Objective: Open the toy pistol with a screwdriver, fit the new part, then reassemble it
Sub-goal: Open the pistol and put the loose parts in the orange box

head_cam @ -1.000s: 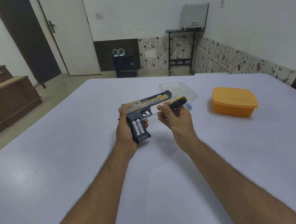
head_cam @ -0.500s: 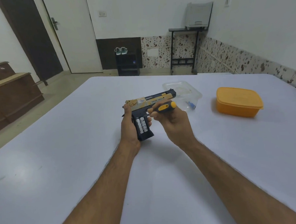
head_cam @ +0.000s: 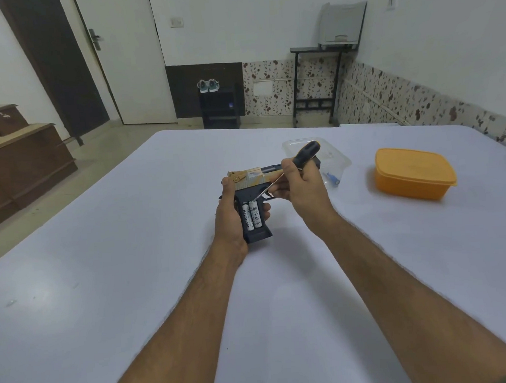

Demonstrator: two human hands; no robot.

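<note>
White and broad, the tabletop (head_cam: 131, 258) fills most of the frame from the middle down. Toward the right of the frame an orange lidded box (head_cam: 413, 173) sits on it, and left of that, well apart, a clear plastic container (head_cam: 337, 159) with a small blue part (head_cam: 332, 179) lying just in front.

In the centre of the frame the left hand (head_cam: 229, 219) grips the toy pistol (head_cam: 252, 197), fingers and thumb wrapped round its black handle, the gold-and-black barrel pointing toward the right of the frame. The handle's side is open, with two white batteries (head_cam: 252, 218) showing side by side in it.

The right hand (head_cam: 300, 188) holds the screwdriver (head_cam: 300, 159), fingers curled round the lower part of its black handle, which tilts up toward the clear container. The thin metal shaft slants down to the left, and its tip sits at the pistol's body just above the batteries.
</note>
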